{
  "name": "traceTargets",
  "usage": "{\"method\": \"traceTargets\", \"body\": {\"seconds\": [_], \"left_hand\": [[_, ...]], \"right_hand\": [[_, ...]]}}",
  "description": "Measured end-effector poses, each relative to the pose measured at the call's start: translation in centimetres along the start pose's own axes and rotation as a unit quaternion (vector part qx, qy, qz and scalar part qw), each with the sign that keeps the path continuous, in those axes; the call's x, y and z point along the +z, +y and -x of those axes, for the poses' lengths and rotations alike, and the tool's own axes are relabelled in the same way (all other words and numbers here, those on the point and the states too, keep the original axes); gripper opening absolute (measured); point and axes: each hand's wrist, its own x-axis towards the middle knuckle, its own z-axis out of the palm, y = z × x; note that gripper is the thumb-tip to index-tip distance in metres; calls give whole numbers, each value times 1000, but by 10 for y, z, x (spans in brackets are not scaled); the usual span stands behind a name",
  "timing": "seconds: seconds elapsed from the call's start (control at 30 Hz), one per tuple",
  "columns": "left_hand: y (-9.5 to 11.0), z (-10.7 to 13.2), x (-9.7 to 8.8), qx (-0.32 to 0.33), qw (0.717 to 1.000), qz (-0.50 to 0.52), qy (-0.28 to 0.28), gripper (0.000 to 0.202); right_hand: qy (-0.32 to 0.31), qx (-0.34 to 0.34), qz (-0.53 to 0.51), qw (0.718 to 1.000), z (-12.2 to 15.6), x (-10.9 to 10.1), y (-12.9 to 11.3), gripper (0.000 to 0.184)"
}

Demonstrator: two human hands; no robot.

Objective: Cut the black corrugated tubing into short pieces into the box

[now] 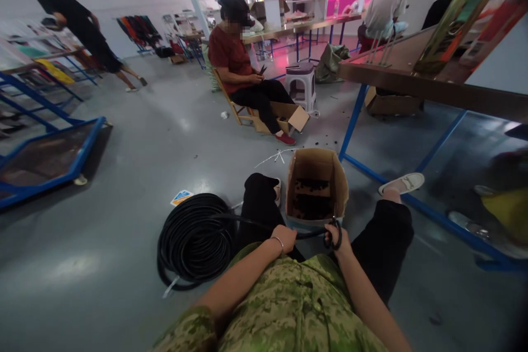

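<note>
My left hand (284, 237) is closed around a black hose (251, 224) that runs from a large coil (196, 242) on the floor at my left. The hose stretches on past this hand toward my right one. My right hand (337, 237) grips a pair of scissors (333, 235) with black handles, their tip pointing up at the near edge of an open cardboard box (339, 187). Dark small pieces (311, 206) lie inside the box, which stands between my legs. Whether the scissors touch the hose cannot be made out.
A seated person (231, 55) in a red shirt holds scissors ahead, beside a stool (301, 85). Another person (74, 16) walks at the far left. A blue-legged table (383, 72) stands at my right, a blue-framed cart (49, 154) at the left.
</note>
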Motion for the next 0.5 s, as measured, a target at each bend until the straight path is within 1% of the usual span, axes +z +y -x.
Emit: {"method": "traceTargets", "body": {"seconds": [0.03,0.07,0.13,0.2,0.27,0.37,0.43,0.47,0.5], "left_hand": [[-1,-1,1,-10,1000,11,5,28],[-4,-1,1,-28,999,27,22,29],[-10,-1,-1,-88,991,66,76,34],[-17,1,-5,-161,973,107,127,39],[-22,4,-7,-216,953,144,154,41],[-25,8,-10,-242,933,194,183,38],[-30,12,-19,-258,914,223,218,33],[-36,15,-29,-274,900,235,244,31],[-45,18,-42,-290,889,238,264,29]], "right_hand": [[4,6,4,1000,-1,1,1,34],[7,8,-2,1000,-2,2,2,34],[16,3,-39,999,-6,4,4,36],[29,-2,-84,996,-10,4,5,37],[39,6,-112,993,-14,2,6,37],[35,30,-115,992,-17,0,8,33],[31,37,-114,992,-17,0,9,31],[28,37,-117,992,-17,1,9,30],[25,36,-120,992,-17,2,9,30]]}}
